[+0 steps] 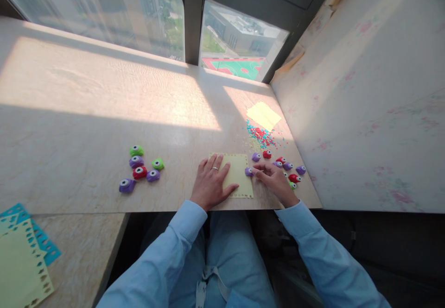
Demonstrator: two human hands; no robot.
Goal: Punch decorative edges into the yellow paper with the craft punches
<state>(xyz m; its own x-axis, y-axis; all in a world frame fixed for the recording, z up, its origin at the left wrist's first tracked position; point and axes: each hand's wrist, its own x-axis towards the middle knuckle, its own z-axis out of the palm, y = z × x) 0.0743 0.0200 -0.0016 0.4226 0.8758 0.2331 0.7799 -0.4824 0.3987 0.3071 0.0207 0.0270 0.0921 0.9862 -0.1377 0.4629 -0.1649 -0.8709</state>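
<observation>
A pale yellow sheet of paper (239, 178) with small holes punched along its edges lies on the table in front of me. My left hand (212, 180) rests flat across its left side, fingers spread, a ring on one finger. At the sheet's right edge sits a small purple craft punch (248, 172). My right hand (273, 178) has its thumb and fingertips closed on that punch. Close by my right hand are more small punches, among them a purple one (256, 157) and a red one (267, 154); the hand partly covers some others.
Several green, purple and red punches (139, 172) stand to the left. Red, blue and yellow paper bits (260, 134) lie beside blank yellow sheets (264, 116). Punched yellow (24, 266) and blue sheets (47, 243) lie at lower left. A flowered wall (365, 113) bounds the right.
</observation>
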